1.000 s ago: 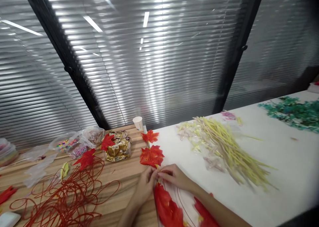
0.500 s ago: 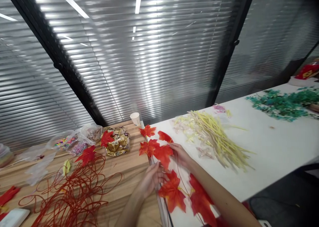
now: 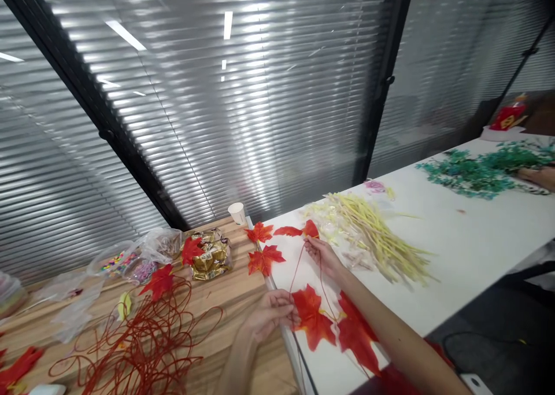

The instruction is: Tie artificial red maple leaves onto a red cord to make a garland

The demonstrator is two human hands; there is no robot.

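My right hand (image 3: 323, 255) pinches a thin red cord (image 3: 299, 268) just below a small red leaf (image 3: 310, 229). Lower and to the left, my left hand (image 3: 271, 313) has its fingers together on the same cord, beside a large red maple leaf (image 3: 313, 317). Another big red leaf (image 3: 356, 331) lies under my right forearm. Two more maple leaves, an upper one (image 3: 259, 232) and a lower one (image 3: 265, 259), rest where the wooden and white tables meet.
A tangle of red cord (image 3: 143, 337), gold packets (image 3: 211, 255) and a paper cup (image 3: 236, 213) are on the wooden table. Yellow stems (image 3: 377, 227) and green foliage (image 3: 472, 172) lie on the white table (image 3: 468, 239). Another person's hand (image 3: 540, 177) is at the far right.
My hands have moved apart, with cord now showing between them. The leaf that was between my hands is no longer there. The view has shifted slightly right, and another person's hand shows more clearly.
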